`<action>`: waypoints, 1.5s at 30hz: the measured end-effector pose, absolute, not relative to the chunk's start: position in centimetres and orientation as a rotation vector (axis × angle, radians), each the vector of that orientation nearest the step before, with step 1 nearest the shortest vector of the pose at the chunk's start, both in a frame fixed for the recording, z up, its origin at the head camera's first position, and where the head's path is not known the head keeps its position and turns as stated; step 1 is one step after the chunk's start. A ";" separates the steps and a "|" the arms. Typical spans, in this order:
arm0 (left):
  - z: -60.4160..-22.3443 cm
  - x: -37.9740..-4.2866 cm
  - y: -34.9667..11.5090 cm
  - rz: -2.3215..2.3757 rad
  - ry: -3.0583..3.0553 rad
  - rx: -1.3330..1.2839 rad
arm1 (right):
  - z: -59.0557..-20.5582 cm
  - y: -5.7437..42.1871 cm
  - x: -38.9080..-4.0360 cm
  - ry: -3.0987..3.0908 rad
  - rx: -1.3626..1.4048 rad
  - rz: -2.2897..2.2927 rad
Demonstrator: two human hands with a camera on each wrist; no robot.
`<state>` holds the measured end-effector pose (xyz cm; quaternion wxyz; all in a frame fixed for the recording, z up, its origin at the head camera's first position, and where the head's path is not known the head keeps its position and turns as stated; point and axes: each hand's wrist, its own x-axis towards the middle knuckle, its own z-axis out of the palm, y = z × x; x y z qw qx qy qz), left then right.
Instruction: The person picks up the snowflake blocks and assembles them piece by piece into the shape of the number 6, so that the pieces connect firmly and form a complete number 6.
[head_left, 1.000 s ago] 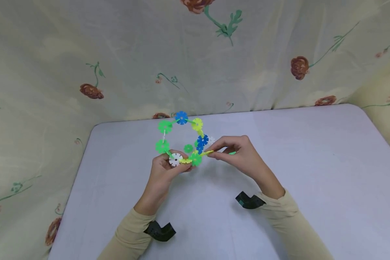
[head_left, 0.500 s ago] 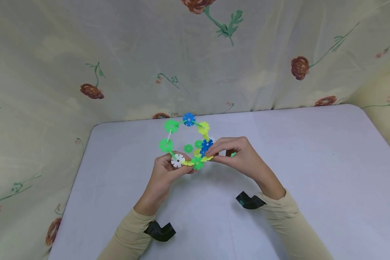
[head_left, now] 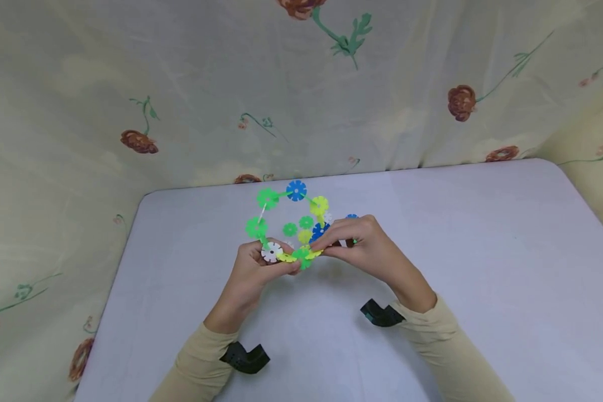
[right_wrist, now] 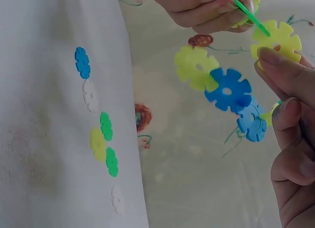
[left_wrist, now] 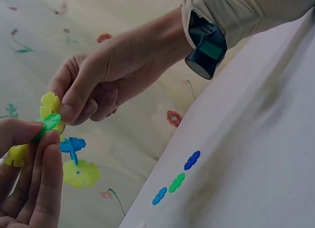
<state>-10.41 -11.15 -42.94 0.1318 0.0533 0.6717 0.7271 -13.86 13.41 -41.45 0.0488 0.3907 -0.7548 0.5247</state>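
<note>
Head view: disc ring (head_left: 268,195) at 1 o'clock from left hand (head_left: 256,268); yellow disc (head_left: 314,254) at 9 o'clock from right hand (head_left: 364,243), pinched there. Left wrist: green disc (left_wrist: 50,121) clamped in left fingers (left_wrist: 47,164). Right wrist: green disc edge-on, at yellow disc's 10–11 o'clock.

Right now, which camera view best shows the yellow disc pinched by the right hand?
The right wrist view: there the yellow disc is nearly face-on, its notches visible. In the left wrist view, the right hand and the green disc partly cover it; the head view shows it small and slanted.
</note>
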 end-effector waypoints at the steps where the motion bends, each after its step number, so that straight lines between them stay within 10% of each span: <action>1: -42.9 -10.4 -11.2 2.117 1.953 0.157 | -41.4 13.3 -13.9 -2.300 1.190 1.589; 15: -42.5 -10.1 -10.5 2.208 1.965 0.070 | -42.9 13.6 -15.0 -2.527 0.589 2.046; 45: -43.2 -10.4 -10.5 2.199 2.032 0.025 | -42.2 14.4 -14.9 -2.422 0.512 2.288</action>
